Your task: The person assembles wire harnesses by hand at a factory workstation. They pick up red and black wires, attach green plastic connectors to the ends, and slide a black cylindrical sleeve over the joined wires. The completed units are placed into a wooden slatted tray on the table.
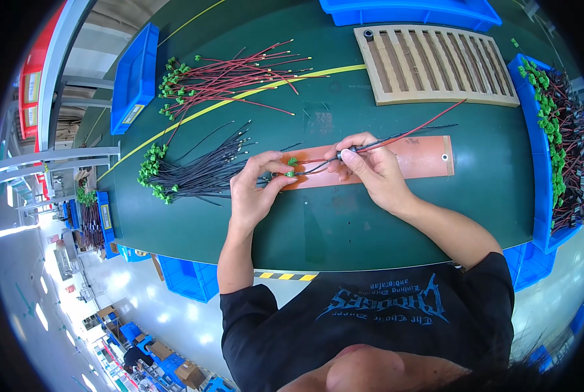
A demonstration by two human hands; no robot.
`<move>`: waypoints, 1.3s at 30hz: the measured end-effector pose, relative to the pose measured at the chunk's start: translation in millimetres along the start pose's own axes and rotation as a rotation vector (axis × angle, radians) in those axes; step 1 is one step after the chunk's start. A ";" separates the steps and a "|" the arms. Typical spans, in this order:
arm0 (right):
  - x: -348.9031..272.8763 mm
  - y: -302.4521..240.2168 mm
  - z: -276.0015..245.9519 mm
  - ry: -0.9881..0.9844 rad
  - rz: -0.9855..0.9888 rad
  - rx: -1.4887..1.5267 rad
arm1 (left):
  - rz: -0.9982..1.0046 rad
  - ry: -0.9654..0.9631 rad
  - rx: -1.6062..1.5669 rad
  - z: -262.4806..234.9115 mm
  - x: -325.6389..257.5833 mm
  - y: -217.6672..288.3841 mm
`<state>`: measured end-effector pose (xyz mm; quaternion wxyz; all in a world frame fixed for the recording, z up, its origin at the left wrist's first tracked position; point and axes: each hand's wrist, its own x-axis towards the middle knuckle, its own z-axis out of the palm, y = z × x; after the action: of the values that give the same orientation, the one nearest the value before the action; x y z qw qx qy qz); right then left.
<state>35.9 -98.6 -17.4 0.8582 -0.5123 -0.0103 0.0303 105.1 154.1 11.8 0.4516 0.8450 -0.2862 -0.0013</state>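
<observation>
A big green surface (370, 228) fills the middle of the room, with an orange board (422, 157) lying on it. A red wire (409, 132) and a black wire (429, 129) are held over the orange board. They run long from left to right, tipping a bit toward its far side, with green clips (292, 161) at the left end. The left hand (251, 189) is nearer the clips, and its fingers pinch there. The right hand (382, 171) is nearer the loose ends, its fingers squeezed on both wires. A dark bit by the right thumb is too small to tell.

To the right of the orange board, a blue bin (533, 144) is full of clipped wires (569, 153). Past the board's far side is a tan rack (445, 100) with long slots and one small black round piece (369, 34). Left of the board lies a black wire pile (203, 163); beyond that are a red wire pile (233, 81) and a blue tray (135, 85).
</observation>
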 end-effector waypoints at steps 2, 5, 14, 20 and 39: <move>-0.1 1.6 -2.3 0.001 0.021 -0.010 | -0.026 0.006 0.010 -0.2 0.1 4.3; 0.1 -0.1 -0.3 0.006 -0.034 -0.033 | -0.050 0.001 0.049 0.0 2.5 11.2; -1.9 0.0 -3.8 -0.022 -0.018 -0.094 | 0.018 -0.049 0.207 5.1 8.6 16.2; -1.1 -10.6 -2.5 -0.104 -0.046 0.000 | -0.077 -0.085 0.064 6.3 6.7 8.7; 2.0 -7.5 -3.8 0.098 -0.028 -0.506 | 0.991 -0.443 1.373 20.2 114.0 139.6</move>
<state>38.4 -105.3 -12.6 0.7026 -0.7113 0.0168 -0.0101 127.8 23.6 135.7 -0.2743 0.6889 -0.6394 0.2035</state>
